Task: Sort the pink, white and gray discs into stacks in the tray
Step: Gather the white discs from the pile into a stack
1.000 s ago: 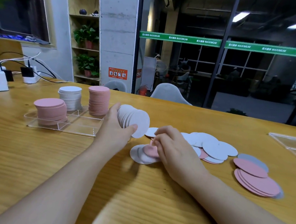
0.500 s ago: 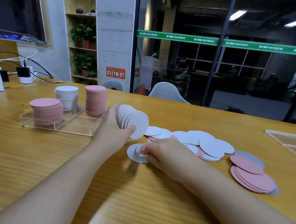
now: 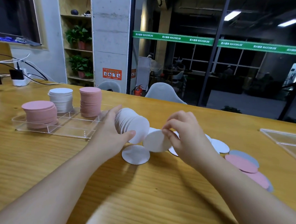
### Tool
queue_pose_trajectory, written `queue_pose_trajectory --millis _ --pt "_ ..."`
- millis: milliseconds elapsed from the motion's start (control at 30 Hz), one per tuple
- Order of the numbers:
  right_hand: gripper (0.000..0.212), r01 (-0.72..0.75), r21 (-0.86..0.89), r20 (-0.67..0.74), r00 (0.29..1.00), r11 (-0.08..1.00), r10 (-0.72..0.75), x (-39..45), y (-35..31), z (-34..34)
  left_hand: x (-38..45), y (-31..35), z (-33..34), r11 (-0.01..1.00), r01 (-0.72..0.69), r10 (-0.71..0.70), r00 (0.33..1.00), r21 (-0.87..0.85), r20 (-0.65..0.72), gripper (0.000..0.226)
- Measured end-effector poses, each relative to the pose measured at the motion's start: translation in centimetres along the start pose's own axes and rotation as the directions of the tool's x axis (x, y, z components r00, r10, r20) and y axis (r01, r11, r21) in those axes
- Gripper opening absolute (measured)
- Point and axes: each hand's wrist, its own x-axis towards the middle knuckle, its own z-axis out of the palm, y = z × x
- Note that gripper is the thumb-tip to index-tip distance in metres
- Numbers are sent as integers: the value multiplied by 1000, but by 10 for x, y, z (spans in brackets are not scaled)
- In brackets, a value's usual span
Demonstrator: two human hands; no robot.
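R hand (image 3: 183,135) pinches 1 white disc (image 3: 156,141) beside L hand's (image 3: 110,133) stack (image 3: 132,124) (white).

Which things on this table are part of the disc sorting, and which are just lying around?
Part of the job:
left hand holding a white disc bundle
right hand pinching a single white disc
clear tray
loose discs

Lying about:
chargers and cables
second clear tray
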Motion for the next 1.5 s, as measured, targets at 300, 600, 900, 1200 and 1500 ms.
queue_pose_trajectory --millis 300,600,900,1200,1500 --pt "12 -429 278 71 902 859 427 -2 -7 8 -1 3 1 992 -16 35 988 -127 149 89" --pt "13 -423 455 48 890 783 453 -5 -14 9 -3 12 2 980 -116 133 986 -163 100 81" --pt "8 -127 167 162 982 978 100 -23 -16 37 3 9 -4 985 -72 45 985 -157 -169 79" --pt "39 89 51 399 911 995 -102 -16 -27 37 5 8 -6 986 -50 17 978 -158 -206 78" --pt "26 317 -197 249 932 928 -265 -11 -28 54 5 3 -6 988 -7 -22 982 -151 -187 79"
